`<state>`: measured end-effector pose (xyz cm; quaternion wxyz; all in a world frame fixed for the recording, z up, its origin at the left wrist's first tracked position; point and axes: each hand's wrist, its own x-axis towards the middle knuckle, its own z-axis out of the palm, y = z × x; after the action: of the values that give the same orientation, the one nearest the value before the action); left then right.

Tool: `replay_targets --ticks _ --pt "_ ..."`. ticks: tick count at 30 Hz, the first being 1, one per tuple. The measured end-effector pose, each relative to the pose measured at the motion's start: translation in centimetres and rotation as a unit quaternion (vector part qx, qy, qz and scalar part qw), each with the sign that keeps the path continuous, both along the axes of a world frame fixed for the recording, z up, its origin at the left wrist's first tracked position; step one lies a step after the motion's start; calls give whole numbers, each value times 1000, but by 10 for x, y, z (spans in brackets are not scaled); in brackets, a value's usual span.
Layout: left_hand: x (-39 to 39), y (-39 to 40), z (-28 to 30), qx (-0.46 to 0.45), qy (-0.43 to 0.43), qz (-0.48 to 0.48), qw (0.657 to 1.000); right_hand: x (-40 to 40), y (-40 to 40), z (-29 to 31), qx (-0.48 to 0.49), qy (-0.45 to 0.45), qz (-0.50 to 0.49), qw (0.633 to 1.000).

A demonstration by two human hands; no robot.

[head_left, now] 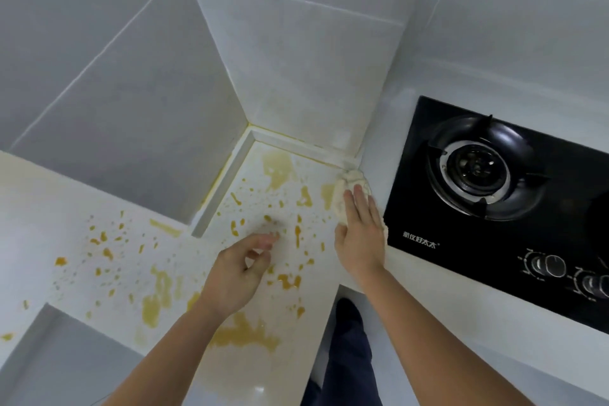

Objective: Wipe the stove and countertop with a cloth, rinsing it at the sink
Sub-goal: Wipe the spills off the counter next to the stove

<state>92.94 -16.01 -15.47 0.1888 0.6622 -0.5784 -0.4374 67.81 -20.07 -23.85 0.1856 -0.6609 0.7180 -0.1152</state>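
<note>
Loose-fingered left hand (242,269) hovers over stained countertop (283,194); flat right hand (359,234) presses cloth (349,181) beside stove (494,201).

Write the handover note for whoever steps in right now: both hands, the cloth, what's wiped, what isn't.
Right hand: flat, fingers straight, pressing the cloth onto the countertop near the wall corner, just left of the stove.
Left hand: over the counter, fingers loosely curled, holding nothing.
Done: hard to judge; the counter strip in front of the stove looks free of stains.
Left: yellow stains spread across the counter left of the cloth and toward the near edge; wipe the stove; rinse the cloth, sink not in view.
</note>
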Motion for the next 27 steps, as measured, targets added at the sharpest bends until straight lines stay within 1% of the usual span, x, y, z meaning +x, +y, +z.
replay_targets --ticks 3,7,11,15,18,22,24,27 --pt "24 15 -9 11 4 11 1000 5 -5 -3 0 12 9 1000" --pt "46 35 -15 24 17 19 999 21 -21 -4 2 -5 37 999" --pt "62 48 -16 38 38 36 998 41 -37 -6 -4 -26 31 999" --pt "81 72 -16 40 49 56 996 67 -1 -10 20 -59 48 997" --pt "78 82 -13 44 49 53 996 99 37 -5 7 -82 89 993" --pt "73 84 -6 42 43 39 997 159 71 -1 -1 -112 204 973" --pt "67 86 -4 35 42 28 998 168 75 -3 15 -115 238 964" --pt "61 85 -3 13 27 39 999 158 68 -4 -3 -109 249 962"
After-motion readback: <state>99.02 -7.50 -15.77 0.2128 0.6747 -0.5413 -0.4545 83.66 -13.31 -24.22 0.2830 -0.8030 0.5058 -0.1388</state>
